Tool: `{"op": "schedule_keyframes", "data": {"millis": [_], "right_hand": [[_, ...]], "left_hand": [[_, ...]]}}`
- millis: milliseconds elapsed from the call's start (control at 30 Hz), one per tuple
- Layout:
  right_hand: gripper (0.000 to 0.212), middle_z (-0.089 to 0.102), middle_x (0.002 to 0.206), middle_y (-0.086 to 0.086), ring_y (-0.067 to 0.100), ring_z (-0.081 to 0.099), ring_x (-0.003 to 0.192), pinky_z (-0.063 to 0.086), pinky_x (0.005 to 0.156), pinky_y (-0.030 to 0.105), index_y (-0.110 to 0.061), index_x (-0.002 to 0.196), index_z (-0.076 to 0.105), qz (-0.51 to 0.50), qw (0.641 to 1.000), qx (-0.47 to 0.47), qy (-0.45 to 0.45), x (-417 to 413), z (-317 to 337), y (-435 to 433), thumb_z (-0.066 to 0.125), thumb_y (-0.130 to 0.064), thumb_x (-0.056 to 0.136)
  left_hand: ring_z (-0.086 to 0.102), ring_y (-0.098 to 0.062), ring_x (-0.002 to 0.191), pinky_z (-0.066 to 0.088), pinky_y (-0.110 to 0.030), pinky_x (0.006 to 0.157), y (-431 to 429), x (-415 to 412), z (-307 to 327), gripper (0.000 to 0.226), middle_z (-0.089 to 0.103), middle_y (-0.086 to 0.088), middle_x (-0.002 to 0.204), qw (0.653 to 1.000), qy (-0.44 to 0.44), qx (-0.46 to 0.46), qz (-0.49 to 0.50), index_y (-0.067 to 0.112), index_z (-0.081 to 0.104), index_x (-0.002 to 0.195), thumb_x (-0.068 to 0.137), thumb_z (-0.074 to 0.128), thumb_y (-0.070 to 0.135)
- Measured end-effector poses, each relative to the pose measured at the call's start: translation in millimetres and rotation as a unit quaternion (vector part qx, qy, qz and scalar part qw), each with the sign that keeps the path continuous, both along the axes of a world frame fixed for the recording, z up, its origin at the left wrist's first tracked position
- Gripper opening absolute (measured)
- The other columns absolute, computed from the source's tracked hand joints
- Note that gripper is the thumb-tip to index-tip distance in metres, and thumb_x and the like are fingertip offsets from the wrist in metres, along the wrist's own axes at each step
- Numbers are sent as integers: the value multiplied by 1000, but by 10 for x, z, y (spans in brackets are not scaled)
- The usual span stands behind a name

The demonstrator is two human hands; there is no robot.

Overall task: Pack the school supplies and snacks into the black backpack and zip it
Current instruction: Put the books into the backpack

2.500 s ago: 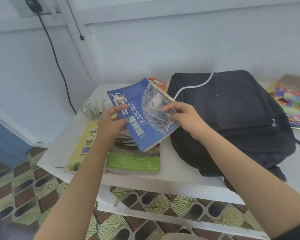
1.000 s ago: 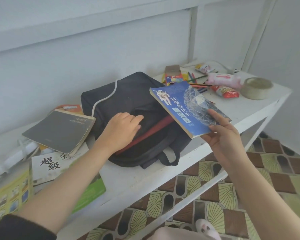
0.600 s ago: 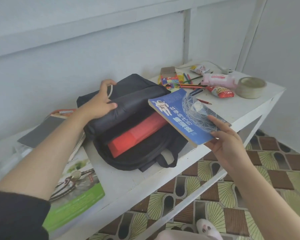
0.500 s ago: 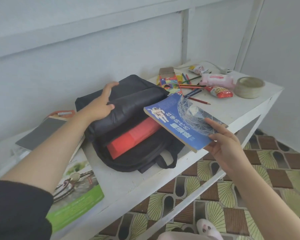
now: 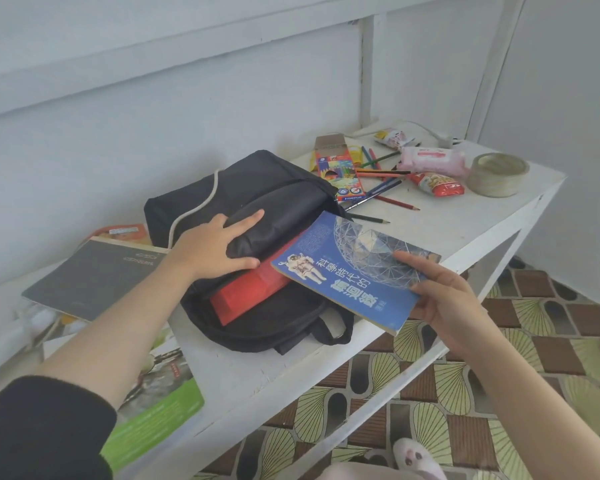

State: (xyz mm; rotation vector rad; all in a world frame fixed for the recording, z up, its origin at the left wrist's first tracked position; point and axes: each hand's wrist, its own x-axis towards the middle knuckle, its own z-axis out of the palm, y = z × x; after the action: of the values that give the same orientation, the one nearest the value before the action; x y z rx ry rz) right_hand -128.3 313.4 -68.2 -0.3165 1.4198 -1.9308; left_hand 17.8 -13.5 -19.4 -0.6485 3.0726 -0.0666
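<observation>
The black backpack [image 5: 257,188] lies open on the white table [image 5: 465,230], with a red book [image 5: 250,296] showing inside its mouth. My left hand [image 5: 212,249] grips the upper flap of the backpack and holds it up. My right hand [image 5: 444,296] holds a blue book [image 5: 350,271] by its right edge, its left corner at the bag's opening above the red book. Behind the bag lie a coloured pencil box [image 5: 340,171], loose pencils [image 5: 381,192], a red snack packet [image 5: 437,183], a pink packet [image 5: 433,161] and a small snack packet [image 5: 394,138].
A roll of tape [image 5: 497,173] stands at the table's right end. Left of the bag lie a grey notebook [image 5: 97,275] and a green-covered book [image 5: 160,407]. Patterned floor tiles show below the table's front edge.
My left hand lifted the backpack's flap, exposing the red book. My right hand brought the blue book from beside the bag down to its opening.
</observation>
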Motion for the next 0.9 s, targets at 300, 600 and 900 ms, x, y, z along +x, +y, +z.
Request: {"op": "schedule_keyframes", "data": {"millis": [300, 600, 900], "right_hand": [[48, 69, 108, 10, 25, 70, 85, 60, 68, 38, -12, 115, 64, 62, 997, 11, 33, -65, 106, -86, 32, 14, 91], [43, 63, 116, 12, 22, 69, 88, 60, 67, 33, -5, 118, 61, 109, 994, -8, 14, -118, 456, -626, 32, 13, 92], [55, 48, 134, 21, 33, 58, 115, 54, 88, 36, -9, 139, 40, 133, 991, -8, -16, -39, 440, -1534, 41, 16, 89]], "left_hand": [[48, -20, 79, 35, -31, 67, -18, -77, 485, 76, 45, -3, 82, 997, 69, -15, -34, 57, 20, 136, 81, 67, 33], [47, -28, 69, 35, -33, 61, 33, -40, 861, 69, 39, -6, 81, 983, 132, -121, -51, 51, 30, 137, 85, 58, 15], [45, -28, 66, 35, -32, 59, 21, -14, 869, 69, 36, -5, 82, 979, 131, -149, -43, 50, 30, 138, 85, 56, 14]]}}
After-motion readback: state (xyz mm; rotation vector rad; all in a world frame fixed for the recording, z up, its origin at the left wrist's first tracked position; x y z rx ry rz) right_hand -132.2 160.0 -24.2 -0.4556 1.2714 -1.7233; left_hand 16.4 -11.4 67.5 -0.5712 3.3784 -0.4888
